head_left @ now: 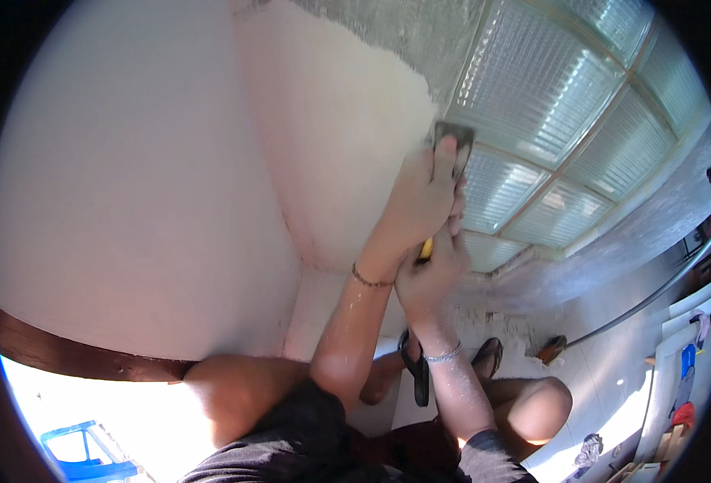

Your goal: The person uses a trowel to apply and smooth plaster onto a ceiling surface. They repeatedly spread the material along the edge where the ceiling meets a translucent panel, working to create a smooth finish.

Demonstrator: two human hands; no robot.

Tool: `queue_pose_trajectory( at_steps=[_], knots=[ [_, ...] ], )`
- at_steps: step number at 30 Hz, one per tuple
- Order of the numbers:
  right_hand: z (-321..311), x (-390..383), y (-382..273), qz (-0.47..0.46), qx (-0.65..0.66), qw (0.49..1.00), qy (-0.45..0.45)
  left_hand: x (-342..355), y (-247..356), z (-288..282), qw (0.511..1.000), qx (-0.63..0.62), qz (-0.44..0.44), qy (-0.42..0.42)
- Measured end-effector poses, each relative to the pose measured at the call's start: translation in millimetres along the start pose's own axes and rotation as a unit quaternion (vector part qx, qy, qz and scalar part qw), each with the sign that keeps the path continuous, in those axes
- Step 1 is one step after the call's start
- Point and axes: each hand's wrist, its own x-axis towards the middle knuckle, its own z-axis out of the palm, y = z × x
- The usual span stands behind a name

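Note:
A putty knife with a wide metal blade (457,130) and a yellow handle (426,250) is held in both my hands. My left hand (426,195) is closed around its upper part, with the thumb pressed along the blade. Lower down, my right hand (437,272) grips the handle, most of which its fingers hide. The blade is at the edge between the wall's smooth whitish coat (347,113) and the glass block window (524,88). Slight blur on the hands leaves it unclear whether the blade touches the wall. White specks dot both forearms.
Bare grey wall (420,32) shows above the coat. A plain white wall (130,177) stands at left. A dark hose (653,294) runs along the right side. A blue plastic stool (90,455) is at lower left, and assorted items with wood pieces (669,451) lie at lower right.

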Motion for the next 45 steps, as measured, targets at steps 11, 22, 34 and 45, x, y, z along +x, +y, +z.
queue_pose_trajectory(
  at_steps=[11, 22, 34, 45],
  knots=[
    [-3, 0, 4, 0.007, 0.01, 0.999, -0.038, 2, 8, 2, 1.0, -0.024, 0.004, 0.003],
    [-1, 2, 7, -0.039, -0.014, 0.999, 0.018, -1, 7, 9, 0.997, -0.068, -0.016, 0.017],
    [-11, 10, -2, -0.065, 0.001, 0.998, -0.006, 1, 13, 8, 0.997, -0.063, -0.043, 0.005],
    [-23, 35, -8, -0.061, -0.019, 0.998, 0.002, 11, 20, 12, 0.996, -0.078, 0.047, -0.02]
  ],
)
